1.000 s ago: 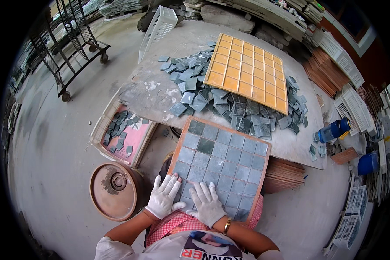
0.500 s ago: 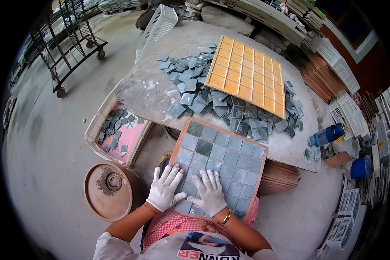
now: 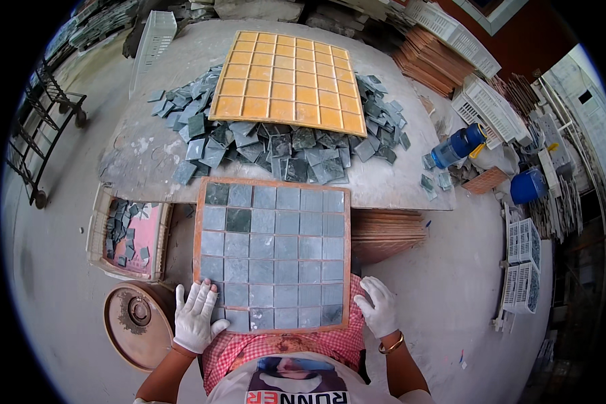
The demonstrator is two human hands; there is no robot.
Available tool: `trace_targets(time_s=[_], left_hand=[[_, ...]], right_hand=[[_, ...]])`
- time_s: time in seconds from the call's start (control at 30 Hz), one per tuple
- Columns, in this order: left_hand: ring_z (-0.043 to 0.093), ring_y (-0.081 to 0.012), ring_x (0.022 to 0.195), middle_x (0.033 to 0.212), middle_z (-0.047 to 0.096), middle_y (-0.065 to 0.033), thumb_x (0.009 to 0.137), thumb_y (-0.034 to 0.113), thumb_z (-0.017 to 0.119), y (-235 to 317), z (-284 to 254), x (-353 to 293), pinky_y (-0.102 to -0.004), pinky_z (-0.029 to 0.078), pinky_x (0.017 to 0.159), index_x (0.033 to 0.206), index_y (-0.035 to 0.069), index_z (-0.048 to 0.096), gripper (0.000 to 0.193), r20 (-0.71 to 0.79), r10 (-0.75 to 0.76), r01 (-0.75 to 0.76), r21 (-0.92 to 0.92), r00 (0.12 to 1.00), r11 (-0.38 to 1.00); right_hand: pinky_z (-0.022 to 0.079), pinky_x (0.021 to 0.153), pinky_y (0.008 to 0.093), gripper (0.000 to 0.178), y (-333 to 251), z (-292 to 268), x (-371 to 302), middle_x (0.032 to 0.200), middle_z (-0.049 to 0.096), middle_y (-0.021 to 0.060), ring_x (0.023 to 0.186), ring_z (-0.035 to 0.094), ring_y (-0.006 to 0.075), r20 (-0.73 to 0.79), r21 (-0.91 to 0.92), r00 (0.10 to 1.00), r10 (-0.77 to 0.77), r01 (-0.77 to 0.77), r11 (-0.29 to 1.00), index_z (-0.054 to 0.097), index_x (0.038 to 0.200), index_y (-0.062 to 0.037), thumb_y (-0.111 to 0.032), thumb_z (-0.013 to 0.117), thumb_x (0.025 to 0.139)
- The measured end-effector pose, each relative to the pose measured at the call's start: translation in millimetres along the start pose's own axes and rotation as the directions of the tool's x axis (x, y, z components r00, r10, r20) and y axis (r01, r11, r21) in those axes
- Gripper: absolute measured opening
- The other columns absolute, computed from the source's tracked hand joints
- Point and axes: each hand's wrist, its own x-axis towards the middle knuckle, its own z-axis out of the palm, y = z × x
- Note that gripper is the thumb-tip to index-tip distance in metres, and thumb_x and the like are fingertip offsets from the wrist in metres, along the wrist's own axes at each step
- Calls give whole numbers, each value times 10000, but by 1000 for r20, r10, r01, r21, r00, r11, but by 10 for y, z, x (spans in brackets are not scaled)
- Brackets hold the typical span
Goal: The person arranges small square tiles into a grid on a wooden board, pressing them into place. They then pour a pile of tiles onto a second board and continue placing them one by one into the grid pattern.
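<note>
A square terracotta-coloured tray [image 3: 348, 249] filled with rows of grey-blue stone tiles rests over my lap, its far edge against the worktable. Two of its tiles near the far left corner are darker green. My left hand [image 3: 196, 316], in a white glove, lies with fingers spread at the tray's near left edge, fingertips on the rim and tiles. My right hand [image 3: 378, 307], also gloved, is off the tray beside its near right corner. Its fingers are loosely bent and apart, with nothing in them. Beyond the tray, loose stone tiles [image 3: 303, 158] are heaped under a yellow grid mould [image 3: 286, 84].
The grey worktable [image 3: 141, 151] spans ahead. At left stand a crate [image 3: 97, 236] with tile pieces on pink lining and a brown lidded drum [image 3: 121, 310]. Stacked terracotta trays [image 3: 387, 232] sit right of the tray. A blue water jug [image 3: 454, 147] and white baskets [image 3: 522, 269] are further right.
My right hand has lifted off the tiles and moved right, past the tray's edge. My left hand has shifted toward the tray's left rim. The whole view has turned to the right.
</note>
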Motion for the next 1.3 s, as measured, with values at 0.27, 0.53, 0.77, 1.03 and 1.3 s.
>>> trace_targets(time_s=[0.27,0.53,0.77,1.03,1.3], left_hand=[[260,-413,1370,1477,308,-206,831,633,473,71,65,-125,-621,104,1087,1411,3,336,868,90,-4,2,28,996,1000],[229,-404,1387,1485,292,-204,834,615,493,90,73,-138,-577,113,1108,1432,4,296,877,77,-11,9,26,997,1000],[237,-397,1385,1473,312,-207,828,614,506,89,108,-136,-584,117,1104,1412,1,332,864,57,-22,24,-35,998,999],[250,-407,1375,1467,322,-209,828,624,497,126,107,-115,-589,126,1099,1405,-1,343,865,49,-46,47,-25,998,999],[257,-407,1371,1458,339,-206,808,647,500,181,89,-92,-611,130,1086,1394,9,366,877,5,-62,62,-48,998,997]], right_hand=[[464,881,379,356,-296,130,-77,1043,583,71,973,574,247,170,38,981,-94,89,995,643,1019,-91,-232,748,710],[501,734,373,156,-284,10,-502,1007,594,63,862,600,250,186,164,946,-267,238,957,625,880,-94,-159,690,754],[504,685,367,185,-219,219,-769,966,615,38,817,607,237,37,173,963,-266,256,951,651,918,-108,-140,696,740],[501,671,358,187,-201,122,-192,925,614,37,790,607,237,-20,104,961,-274,275,956,660,919,-93,-130,702,740],[485,700,361,191,-281,186,-136,876,583,16,787,582,224,75,-69,968,-240,245,967,661,962,-116,-147,657,773]])
